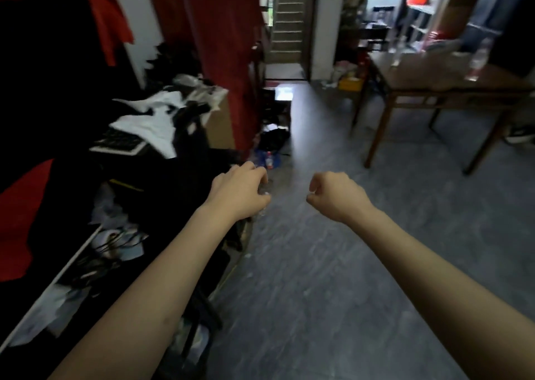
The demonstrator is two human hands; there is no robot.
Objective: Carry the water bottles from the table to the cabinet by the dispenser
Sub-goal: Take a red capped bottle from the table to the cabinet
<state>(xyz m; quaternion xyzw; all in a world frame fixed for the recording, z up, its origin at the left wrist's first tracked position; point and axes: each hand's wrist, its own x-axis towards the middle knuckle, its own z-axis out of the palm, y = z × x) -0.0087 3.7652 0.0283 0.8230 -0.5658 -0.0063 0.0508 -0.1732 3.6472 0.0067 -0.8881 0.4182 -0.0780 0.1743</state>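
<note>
Two clear water bottles stand on the brown wooden table (pixel 440 81) at the upper right, one (pixel 479 58) near its right side and one (pixel 396 51) toward the back. Both are blurred. My left hand (pixel 240 191) reaches forward at centre with its fingers curled. A faint clear glint shows under its fingertips, and I cannot tell if it holds anything. My right hand (pixel 335 195) is beside it, fingers closed into a loose fist with nothing visible in it. Both hands are far from the table.
Grey floor (pixel 333 263) runs ahead to a doorway and stairs (pixel 286 26). A cluttered rack of clothes (pixel 150 124) and a red curtain (pixel 220 46) line the left. A blue pack of bottles (pixel 267 159) lies on the floor. Shoes (pixel 521 136) sit under the table.
</note>
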